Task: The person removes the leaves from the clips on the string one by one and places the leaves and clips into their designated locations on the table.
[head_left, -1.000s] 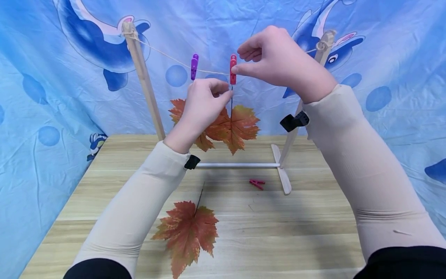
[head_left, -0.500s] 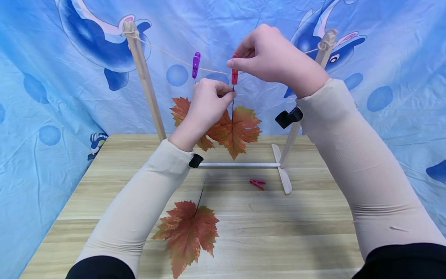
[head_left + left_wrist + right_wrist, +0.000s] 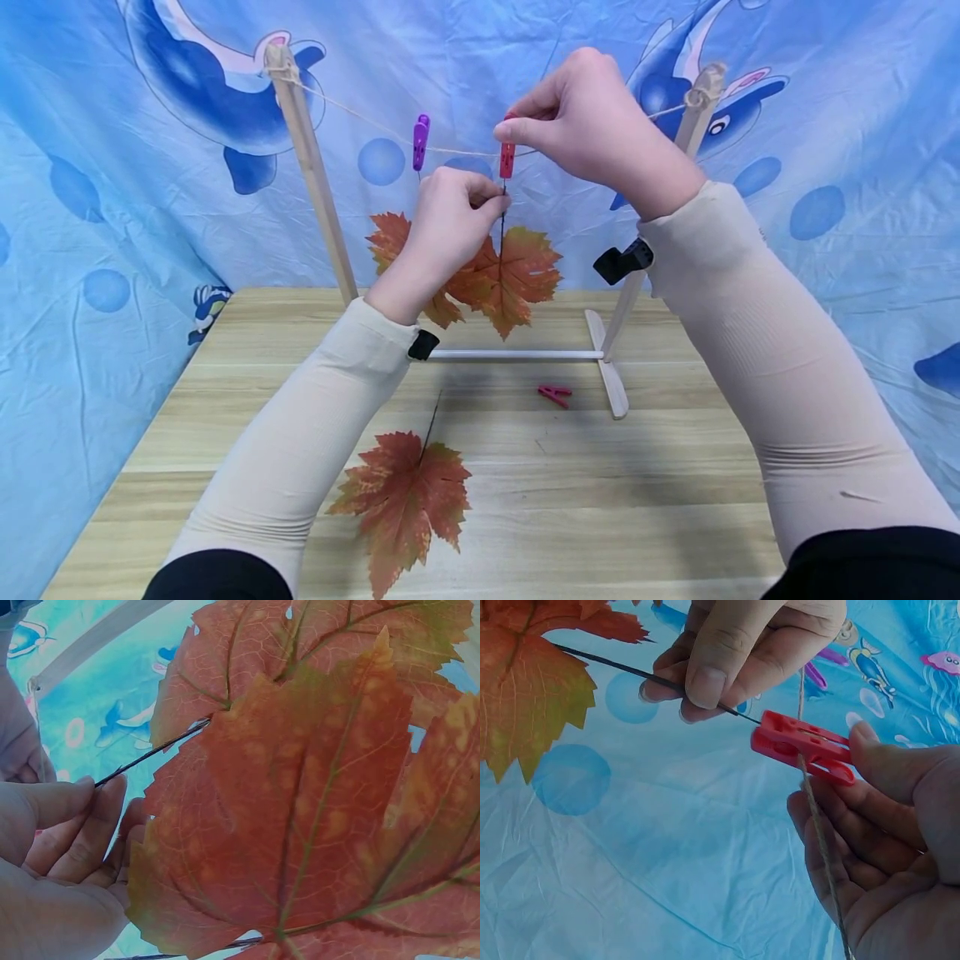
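Observation:
My left hand (image 3: 453,221) pinches the thin dark stem (image 3: 630,669) of an orange-red maple leaf (image 3: 521,275) between thumb and fingers. Just above it, my right hand (image 3: 592,121) pinches the handle end of a red clothespin (image 3: 802,746), which sits across the string (image 3: 821,840). The stem's tip meets the clothespin's front end in the right wrist view. To the left on the same string hangs a purple clothespin (image 3: 421,143). A second maple leaf (image 3: 386,237) hangs below it, partly hidden by my left hand. Overlapping leaves (image 3: 300,795) fill the left wrist view.
Wooden posts, one left (image 3: 311,167) and one right (image 3: 697,108), carry the string. A white rod (image 3: 517,355) joins them low down. On the table (image 3: 637,508) lie a loose maple leaf (image 3: 408,500) and a pink clothespin (image 3: 555,395). A blue dolphin-print cloth (image 3: 480,50) hangs behind.
My right fingers, earlier apart with the thumb against the red clothespin, have come together on its upper end. My left hand has shifted slightly right, still pinching the stem.

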A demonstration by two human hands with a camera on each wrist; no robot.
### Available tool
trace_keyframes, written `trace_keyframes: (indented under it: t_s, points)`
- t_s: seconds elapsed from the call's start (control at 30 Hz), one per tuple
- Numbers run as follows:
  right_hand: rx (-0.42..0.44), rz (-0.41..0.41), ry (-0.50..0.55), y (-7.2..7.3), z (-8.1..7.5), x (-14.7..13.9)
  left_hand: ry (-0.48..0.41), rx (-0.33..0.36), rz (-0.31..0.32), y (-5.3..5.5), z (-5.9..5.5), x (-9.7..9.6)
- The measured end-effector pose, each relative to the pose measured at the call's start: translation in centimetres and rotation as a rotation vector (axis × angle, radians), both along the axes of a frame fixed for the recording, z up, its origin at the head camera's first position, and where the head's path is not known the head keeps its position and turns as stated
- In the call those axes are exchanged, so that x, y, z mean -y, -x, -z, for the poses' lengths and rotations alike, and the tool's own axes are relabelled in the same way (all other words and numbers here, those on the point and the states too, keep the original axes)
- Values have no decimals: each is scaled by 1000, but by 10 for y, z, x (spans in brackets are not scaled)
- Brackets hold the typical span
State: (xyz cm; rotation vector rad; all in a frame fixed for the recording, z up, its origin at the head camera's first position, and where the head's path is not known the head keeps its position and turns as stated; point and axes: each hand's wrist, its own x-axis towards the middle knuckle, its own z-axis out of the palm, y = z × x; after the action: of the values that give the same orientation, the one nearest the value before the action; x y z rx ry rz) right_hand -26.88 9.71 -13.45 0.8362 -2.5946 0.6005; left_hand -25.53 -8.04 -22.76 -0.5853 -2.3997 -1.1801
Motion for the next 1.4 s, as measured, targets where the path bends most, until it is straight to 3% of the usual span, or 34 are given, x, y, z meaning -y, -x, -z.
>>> trace_keyframes:
  t_s: [0.23, 0.63, 0.97, 1.13, 1.4]
  points:
    - [11, 55, 53, -2, -2, -1, 10, -15, 0, 1, 2, -2]
    - [-70, 65, 176, -5, -5, -6, 49, -3, 20, -3, 9, -6]
    - [-165, 15, 272, -12, -5, -14, 56, -10, 89, -14, 16, -13]
    - [-186, -10, 316, -16, -3, -21, 30, 21, 128, -21, 20, -15]
    - [-166, 14, 345, -32, 4, -31, 2, 84, 139, -31, 32, -17]
